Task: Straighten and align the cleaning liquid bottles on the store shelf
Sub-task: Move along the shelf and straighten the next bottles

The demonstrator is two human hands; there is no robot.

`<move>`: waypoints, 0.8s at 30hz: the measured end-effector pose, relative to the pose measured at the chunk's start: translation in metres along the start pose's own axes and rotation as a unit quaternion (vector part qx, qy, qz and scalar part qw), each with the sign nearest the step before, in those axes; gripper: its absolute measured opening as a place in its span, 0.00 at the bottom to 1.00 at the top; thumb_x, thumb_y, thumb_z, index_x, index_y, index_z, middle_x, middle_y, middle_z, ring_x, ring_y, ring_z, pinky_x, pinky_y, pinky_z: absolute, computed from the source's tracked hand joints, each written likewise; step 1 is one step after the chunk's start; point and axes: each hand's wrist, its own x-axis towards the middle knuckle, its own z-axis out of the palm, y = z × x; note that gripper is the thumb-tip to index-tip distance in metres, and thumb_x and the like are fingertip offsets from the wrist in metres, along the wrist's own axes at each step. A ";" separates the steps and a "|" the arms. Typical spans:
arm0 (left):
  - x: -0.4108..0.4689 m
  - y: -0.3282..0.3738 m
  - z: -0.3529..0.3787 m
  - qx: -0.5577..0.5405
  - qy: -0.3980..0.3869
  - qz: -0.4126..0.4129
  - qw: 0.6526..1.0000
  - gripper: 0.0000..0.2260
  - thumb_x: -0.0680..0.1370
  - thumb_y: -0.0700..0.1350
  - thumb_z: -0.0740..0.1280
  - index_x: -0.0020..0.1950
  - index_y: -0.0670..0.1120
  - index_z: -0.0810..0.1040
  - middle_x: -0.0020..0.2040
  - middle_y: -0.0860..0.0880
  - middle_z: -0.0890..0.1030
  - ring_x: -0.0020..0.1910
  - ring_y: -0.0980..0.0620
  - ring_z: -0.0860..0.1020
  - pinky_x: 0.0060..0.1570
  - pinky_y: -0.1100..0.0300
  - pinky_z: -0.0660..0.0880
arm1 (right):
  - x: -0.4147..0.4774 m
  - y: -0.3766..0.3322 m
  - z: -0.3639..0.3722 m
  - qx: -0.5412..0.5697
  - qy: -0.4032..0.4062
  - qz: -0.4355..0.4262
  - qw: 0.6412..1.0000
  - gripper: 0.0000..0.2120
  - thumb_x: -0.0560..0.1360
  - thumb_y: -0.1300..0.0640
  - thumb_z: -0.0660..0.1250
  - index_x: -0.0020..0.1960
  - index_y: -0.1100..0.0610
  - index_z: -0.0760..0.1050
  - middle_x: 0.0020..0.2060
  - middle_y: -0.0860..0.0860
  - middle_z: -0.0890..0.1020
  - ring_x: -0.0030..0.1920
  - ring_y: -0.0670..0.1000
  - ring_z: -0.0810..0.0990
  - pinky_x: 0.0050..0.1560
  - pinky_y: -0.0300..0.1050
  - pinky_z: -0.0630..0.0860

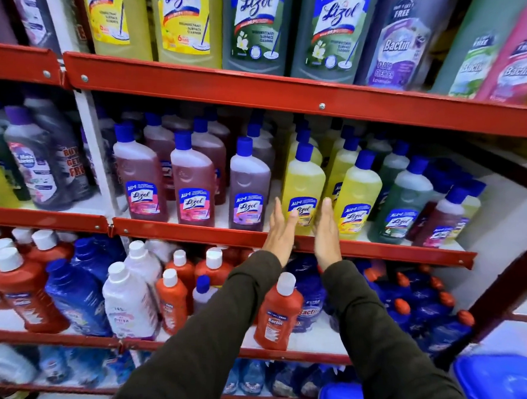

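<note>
Both hands flat and open, the left hand (280,228) and right hand (326,231) flank the front yellow bottle (303,188) on the middle shelf (192,233); a hard squeeze or shove could likely topple it into the tight rows behind.

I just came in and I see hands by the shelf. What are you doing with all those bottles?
A person is tidying cleaning bottles on a red store shelf. Both hands are flat and open on either side of a yellow Lizol bottle at the front of the middle shelf: the left hand at its left side, the right hand at its right. Neither hand has closed a grip on it. Whether the palms touch the bottle is hard to tell. The bottle stands upright.
</note>
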 end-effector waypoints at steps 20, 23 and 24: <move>-0.001 -0.013 -0.001 -0.037 0.106 0.084 0.990 0.26 0.83 0.58 0.54 0.79 0.53 0.55 0.77 0.46 0.63 0.72 0.52 0.66 0.65 0.68 0.63 | -0.020 0.000 0.000 -0.057 0.073 -0.089 0.992 0.23 0.86 0.50 0.57 0.78 0.57 0.65 0.75 0.54 0.69 0.72 0.41 0.69 0.70 0.35 0.65; -0.015 -0.025 -0.010 -0.003 0.231 0.156 0.960 0.22 0.82 0.56 0.54 0.73 0.51 0.66 0.68 0.47 0.71 0.67 0.53 0.69 0.66 0.57 0.67 | -0.028 0.006 0.009 -0.027 0.140 -0.138 0.980 0.14 0.86 0.55 0.58 0.68 0.58 0.74 0.64 0.57 0.77 0.60 0.35 0.77 0.60 0.34 0.77; -0.017 -0.027 -0.016 0.011 0.269 0.164 0.949 0.21 0.81 0.56 0.54 0.72 0.49 0.67 0.68 0.46 0.70 0.68 0.51 0.68 0.68 0.52 0.66 | -0.030 0.008 0.015 -0.012 0.132 -0.142 0.981 0.13 0.86 0.53 0.57 0.66 0.56 0.75 0.62 0.57 0.79 0.59 0.42 0.80 0.59 0.44 0.80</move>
